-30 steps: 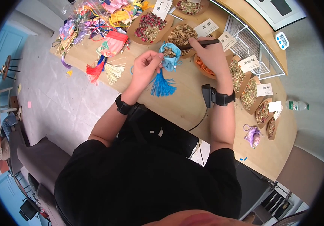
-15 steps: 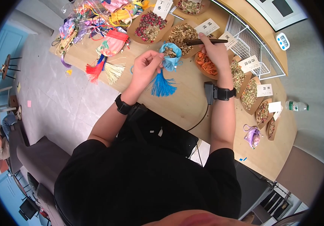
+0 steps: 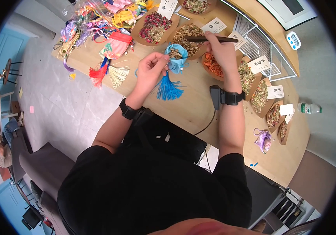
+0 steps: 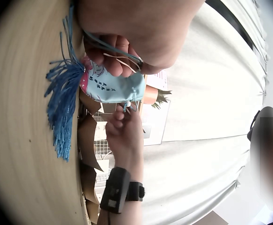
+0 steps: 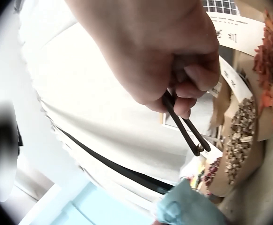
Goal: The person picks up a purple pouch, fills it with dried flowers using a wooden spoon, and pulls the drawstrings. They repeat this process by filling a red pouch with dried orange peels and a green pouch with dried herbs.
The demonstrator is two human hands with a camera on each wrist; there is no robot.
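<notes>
My left hand (image 3: 152, 68) pinches the rim of a light blue pouch (image 3: 177, 64), which stands mouth up with dried brown pieces inside and a blue tassel (image 3: 168, 88) below. The left wrist view shows the pouch (image 4: 110, 88) with printed characters and the left fingers at its edge. My right hand (image 3: 223, 55) grips dark tongs (image 3: 203, 39) over the tray of brown dried pieces (image 3: 187, 33). In the right wrist view the tongs' (image 5: 188, 124) tips are close together with a small brown bit between them.
Trays of orange petals (image 3: 212, 64), rosebuds (image 3: 152, 27) and other dried flowers (image 3: 258, 96) curve along the table with paper labels. Tasselled pouches (image 3: 117, 45) lie at the back left, a purple pouch (image 3: 264, 140) at the right. A wire basket (image 3: 254, 49) stands behind.
The tongs have moved from beside the pouch to the brown dried pieces, and their tips have since shifted slightly left. My left hand and the blue pouch have stayed put.
</notes>
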